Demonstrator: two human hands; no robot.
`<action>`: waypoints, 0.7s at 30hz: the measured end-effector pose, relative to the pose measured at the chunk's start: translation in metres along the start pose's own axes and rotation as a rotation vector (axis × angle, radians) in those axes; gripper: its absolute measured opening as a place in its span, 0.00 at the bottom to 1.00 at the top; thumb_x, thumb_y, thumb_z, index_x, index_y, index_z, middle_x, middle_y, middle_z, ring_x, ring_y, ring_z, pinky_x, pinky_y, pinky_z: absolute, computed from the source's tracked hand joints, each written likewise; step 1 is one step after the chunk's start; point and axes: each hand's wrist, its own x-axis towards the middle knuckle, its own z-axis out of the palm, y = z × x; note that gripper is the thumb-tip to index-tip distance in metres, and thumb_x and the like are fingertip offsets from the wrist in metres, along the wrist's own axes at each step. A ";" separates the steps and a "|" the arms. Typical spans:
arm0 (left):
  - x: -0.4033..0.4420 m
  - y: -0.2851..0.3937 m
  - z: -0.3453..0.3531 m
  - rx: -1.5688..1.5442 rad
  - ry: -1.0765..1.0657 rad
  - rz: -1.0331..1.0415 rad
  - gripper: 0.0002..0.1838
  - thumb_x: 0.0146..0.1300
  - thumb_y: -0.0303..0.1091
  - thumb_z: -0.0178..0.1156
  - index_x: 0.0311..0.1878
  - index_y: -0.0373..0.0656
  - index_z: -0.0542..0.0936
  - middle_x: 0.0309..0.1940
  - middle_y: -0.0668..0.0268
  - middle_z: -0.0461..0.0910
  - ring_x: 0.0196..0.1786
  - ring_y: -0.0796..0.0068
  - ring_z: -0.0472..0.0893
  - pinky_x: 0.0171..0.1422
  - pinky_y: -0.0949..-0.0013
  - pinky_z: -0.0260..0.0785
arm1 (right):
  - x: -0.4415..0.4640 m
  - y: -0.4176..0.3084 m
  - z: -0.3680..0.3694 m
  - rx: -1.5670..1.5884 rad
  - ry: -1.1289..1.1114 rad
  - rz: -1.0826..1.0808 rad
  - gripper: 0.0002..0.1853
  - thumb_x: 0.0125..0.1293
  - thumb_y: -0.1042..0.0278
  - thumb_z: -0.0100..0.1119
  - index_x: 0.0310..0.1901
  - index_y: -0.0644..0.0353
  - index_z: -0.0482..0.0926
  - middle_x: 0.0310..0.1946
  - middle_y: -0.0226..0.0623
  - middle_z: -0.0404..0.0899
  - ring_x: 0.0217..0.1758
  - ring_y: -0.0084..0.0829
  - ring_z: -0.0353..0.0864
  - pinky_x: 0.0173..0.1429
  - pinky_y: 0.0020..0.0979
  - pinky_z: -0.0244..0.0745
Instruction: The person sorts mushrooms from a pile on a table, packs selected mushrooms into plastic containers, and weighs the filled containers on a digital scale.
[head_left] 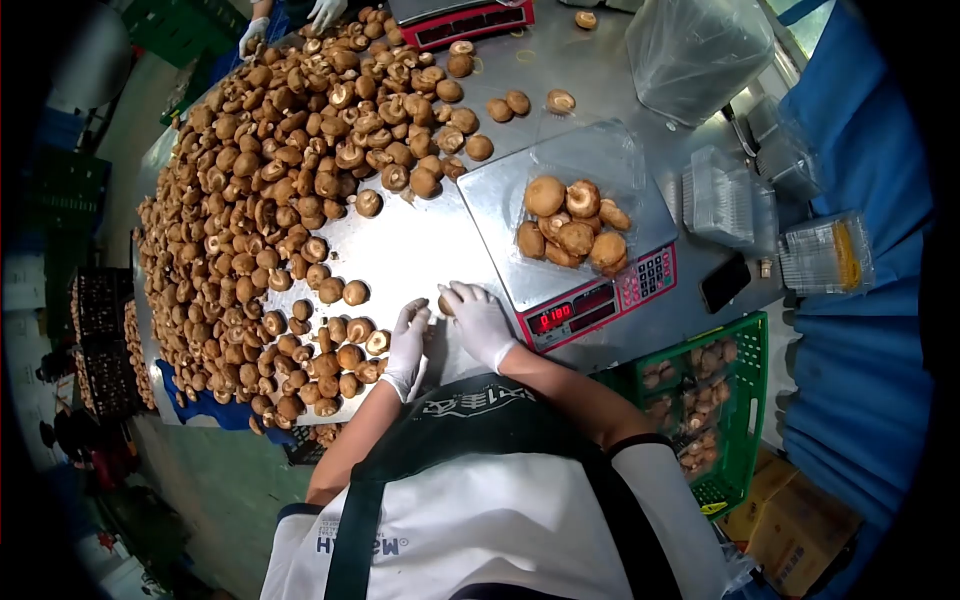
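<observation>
My right hand (pixel 481 326), in a white glove, has its fingers wrapped on a brown mushroom (pixel 444 306) over the steel table (pixel 400 245). Just beside it is my left hand (pixel 406 348), also gloved, its fingers drawn together; whatever they pinch is too small to make out. To the right stands a digital scale (pixel 490 225) with a red panel and a lit display. On its plate rests a clear plastic tray (pixel 638 165) holding several mushrooms (pixel 575 238). A large heap of mushrooms (pixel 290 150) spreads over the table's left side.
Another person's gloved hands (pixel 325 14) are at the heap's far end, near a second scale (pixel 468 22). Stacked clear trays (pixel 718 195), a bagged stack (pixel 700 55) and a phone (pixel 725 283) lie to the right. A green crate (pixel 752 400) with packed mushrooms stands below the table's right edge.
</observation>
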 end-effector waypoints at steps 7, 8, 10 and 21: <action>-0.003 -0.017 0.003 -0.105 -0.086 -0.026 0.20 0.73 0.33 0.54 0.65 0.40 0.70 0.49 0.65 0.78 0.47 0.76 0.76 0.54 0.73 0.70 | -0.032 -0.027 -0.093 0.414 -0.205 0.001 0.28 0.66 0.68 0.59 0.67 0.60 0.69 0.63 0.48 0.72 0.66 0.44 0.72 0.69 0.42 0.67; -0.008 -0.007 0.007 -0.033 -0.039 -0.008 0.20 0.73 0.32 0.54 0.65 0.40 0.70 0.49 0.65 0.77 0.48 0.77 0.76 0.54 0.73 0.70 | -0.036 -0.026 -0.117 0.541 -0.217 -0.017 0.25 0.66 0.69 0.58 0.65 0.61 0.71 0.61 0.48 0.74 0.64 0.43 0.75 0.67 0.41 0.69; -0.005 -0.007 0.009 -0.009 0.016 0.114 0.19 0.73 0.32 0.54 0.65 0.40 0.70 0.51 0.64 0.76 0.49 0.75 0.75 0.55 0.73 0.70 | -0.039 -0.015 -0.167 0.794 -0.237 -0.057 0.20 0.67 0.72 0.56 0.60 0.63 0.75 0.55 0.47 0.79 0.60 0.40 0.79 0.64 0.38 0.74; 0.001 0.120 0.109 0.189 -0.333 0.365 0.20 0.75 0.40 0.52 0.65 0.42 0.71 0.40 0.69 0.74 0.41 0.80 0.75 0.47 0.75 0.70 | 0.023 0.150 -0.250 1.150 0.657 0.586 0.28 0.75 0.57 0.50 0.71 0.64 0.64 0.61 0.41 0.72 0.60 0.31 0.75 0.62 0.32 0.70</action>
